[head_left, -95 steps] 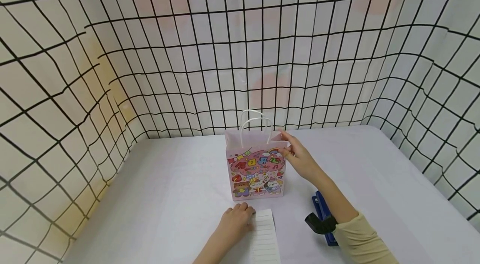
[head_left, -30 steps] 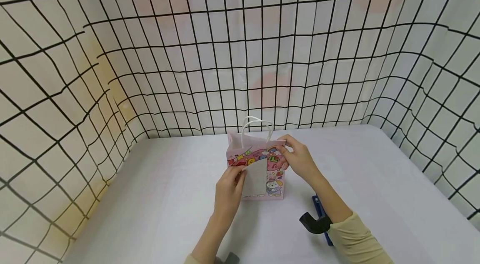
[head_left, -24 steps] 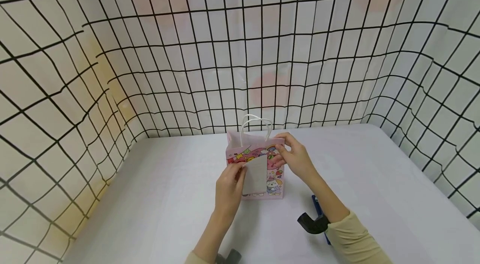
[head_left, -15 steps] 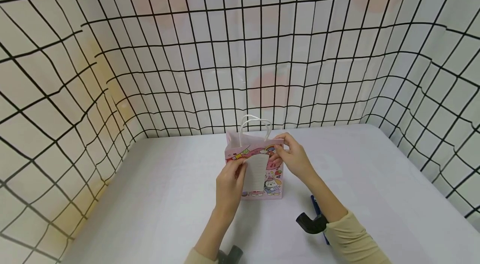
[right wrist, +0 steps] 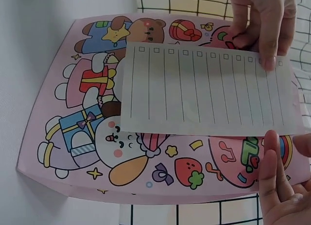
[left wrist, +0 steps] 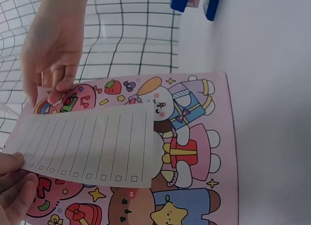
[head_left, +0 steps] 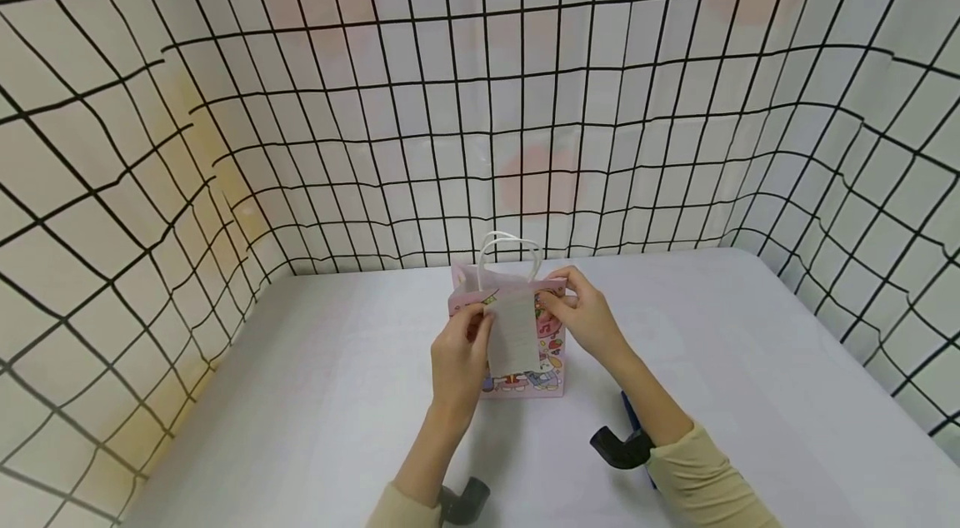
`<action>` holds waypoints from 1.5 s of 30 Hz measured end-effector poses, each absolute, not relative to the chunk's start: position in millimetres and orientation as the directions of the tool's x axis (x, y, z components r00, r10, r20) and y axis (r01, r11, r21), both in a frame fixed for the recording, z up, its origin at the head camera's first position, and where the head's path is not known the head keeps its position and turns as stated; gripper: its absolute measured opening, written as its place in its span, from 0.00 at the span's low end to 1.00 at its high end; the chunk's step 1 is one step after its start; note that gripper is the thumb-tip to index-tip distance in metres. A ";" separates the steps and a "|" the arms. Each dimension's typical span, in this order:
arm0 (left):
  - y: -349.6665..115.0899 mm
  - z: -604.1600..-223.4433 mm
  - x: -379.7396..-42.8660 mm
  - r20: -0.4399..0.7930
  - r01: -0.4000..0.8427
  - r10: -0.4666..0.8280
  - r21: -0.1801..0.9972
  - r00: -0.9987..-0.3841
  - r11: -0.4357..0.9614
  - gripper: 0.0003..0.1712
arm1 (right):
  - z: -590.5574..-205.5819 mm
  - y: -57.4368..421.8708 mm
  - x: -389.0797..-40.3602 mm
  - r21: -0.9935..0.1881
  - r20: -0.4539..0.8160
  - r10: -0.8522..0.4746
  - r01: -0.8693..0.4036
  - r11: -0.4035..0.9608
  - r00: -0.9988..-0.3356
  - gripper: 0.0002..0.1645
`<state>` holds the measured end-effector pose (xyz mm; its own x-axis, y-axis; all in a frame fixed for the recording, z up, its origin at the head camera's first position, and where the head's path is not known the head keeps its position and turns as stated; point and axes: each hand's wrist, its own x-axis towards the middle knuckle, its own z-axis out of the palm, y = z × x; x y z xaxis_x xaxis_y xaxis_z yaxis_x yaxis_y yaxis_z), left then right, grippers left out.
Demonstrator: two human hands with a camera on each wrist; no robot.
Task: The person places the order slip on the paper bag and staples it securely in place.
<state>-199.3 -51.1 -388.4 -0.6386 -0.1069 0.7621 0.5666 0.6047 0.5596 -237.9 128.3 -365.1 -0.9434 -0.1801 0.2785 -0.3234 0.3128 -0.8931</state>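
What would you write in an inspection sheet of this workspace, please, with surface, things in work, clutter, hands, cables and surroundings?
Surface: white table, smooth-looking.
Things in work: pink paper bag with cartoon pictures, standing; paper slip with lines and small boxes, held in front of it.
Clutter: one blue object, partly hidden by the right forearm; kind unclear.
Left hand: pinches the slip near its upper left corner.
Right hand: grips the bag's upper right corner.
Cables: nothing seen.
Surroundings: pale walls with a black grid on the visible sides.
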 end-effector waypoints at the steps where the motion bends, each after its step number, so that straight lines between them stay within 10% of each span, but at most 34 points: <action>1: -50.9 -387.8 -200.2 0.761 0.563 -0.110 0.561 -0.639 0.607 0.05 | -365.4 127.7 -238.1 -0.891 0.283 -0.182 -0.328 0.313 -0.942 0.15; 12: -48.3 -379.6 -204.2 0.767 0.543 -0.132 0.554 -0.628 0.631 0.06 | -371.9 119.5 -238.4 -0.859 0.372 -0.111 -0.387 0.334 -0.922 0.15; 26: -50.0 -383.5 -212.0 0.875 0.365 -0.176 0.361 -0.452 0.858 0.14 | -365.3 112.6 -230.7 -0.849 0.414 -0.065 -0.411 0.333 -0.908 0.11; 36: -50.2 -388.9 -216.6 0.742 0.428 -0.330 0.626 -0.583 0.652 0.32 | -369.7 113.1 -233.7 -0.845 0.421 -0.048 -0.411 0.342 -0.906 0.11; 45: -60.0 -389.3 -222.7 0.503 0.463 -0.186 0.858 -0.844 0.220 0.40 | -369.8 112.9 -234.4 -0.847 0.409 -0.045 -0.398 0.354 -0.911 0.13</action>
<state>-222.7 -60.0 -389.3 -0.8438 -0.1861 0.5033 0.4634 0.2200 0.8584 -234.4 112.9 -369.8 -0.9113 -0.0450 0.4093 -0.3976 0.3539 -0.8466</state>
